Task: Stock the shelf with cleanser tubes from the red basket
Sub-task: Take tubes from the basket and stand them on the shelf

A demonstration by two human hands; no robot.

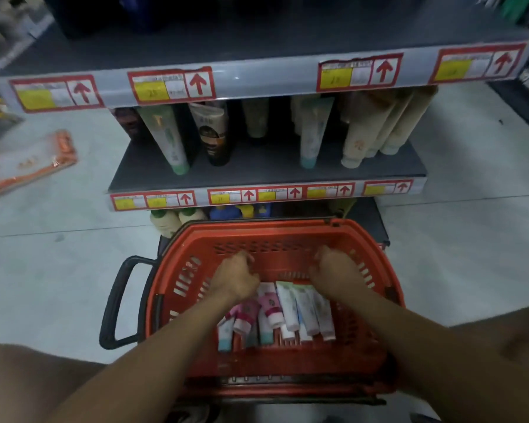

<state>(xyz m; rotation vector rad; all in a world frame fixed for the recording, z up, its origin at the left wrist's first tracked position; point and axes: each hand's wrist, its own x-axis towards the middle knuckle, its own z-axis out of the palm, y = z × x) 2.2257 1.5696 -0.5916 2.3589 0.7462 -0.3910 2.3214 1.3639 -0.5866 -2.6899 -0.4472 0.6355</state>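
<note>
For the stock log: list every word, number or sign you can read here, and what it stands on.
Upper shelf tags: red up arrows; one yellow price box seems to read "25", uncertain; other print blurred.
Lower shelf tags: red up arrows; text too small.
Tubes on the shelf: print blurred.
Cleanser tubes in the red basket: labels unreadable.

Pale tiled floor [458, 239], dim light. Grey shelving [257, 172] with red-and-yellow price tags [171, 87] along the edges. Orange packet [34, 160] on the floor at left.
</note>
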